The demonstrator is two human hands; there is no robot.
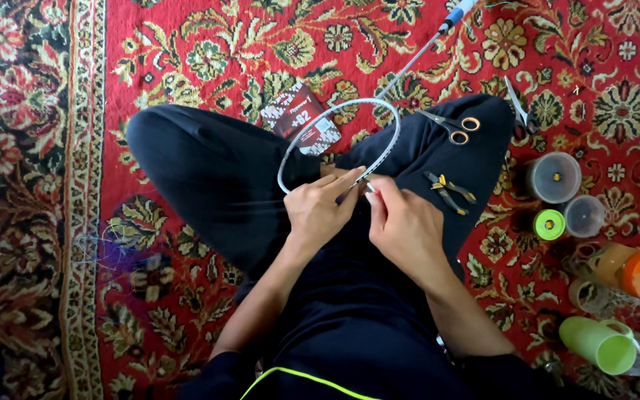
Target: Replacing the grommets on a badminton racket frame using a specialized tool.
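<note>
I sit cross-legged in dark trousers on a red patterned carpet. A badminton racket frame (312,122), white-rimmed, rests over my lap with its thin shaft (416,58) running up to a blue and white handle at the top edge. My left hand (320,211) grips the lower rim of the frame. My right hand (405,222) pinches at the same spot on the rim, fingertips touching the left hand's. Scissors (453,126) with orange handles and small yellow-handled pliers (450,189) lie on my right leg.
A dark red packet (298,115) lies under the frame. Another metal tool (516,104) lies on the carpet beyond my knee. To the right stand clear tubs (553,178), a green reel (548,224), an orange-lidded jar (635,272) and a green cup (601,344).
</note>
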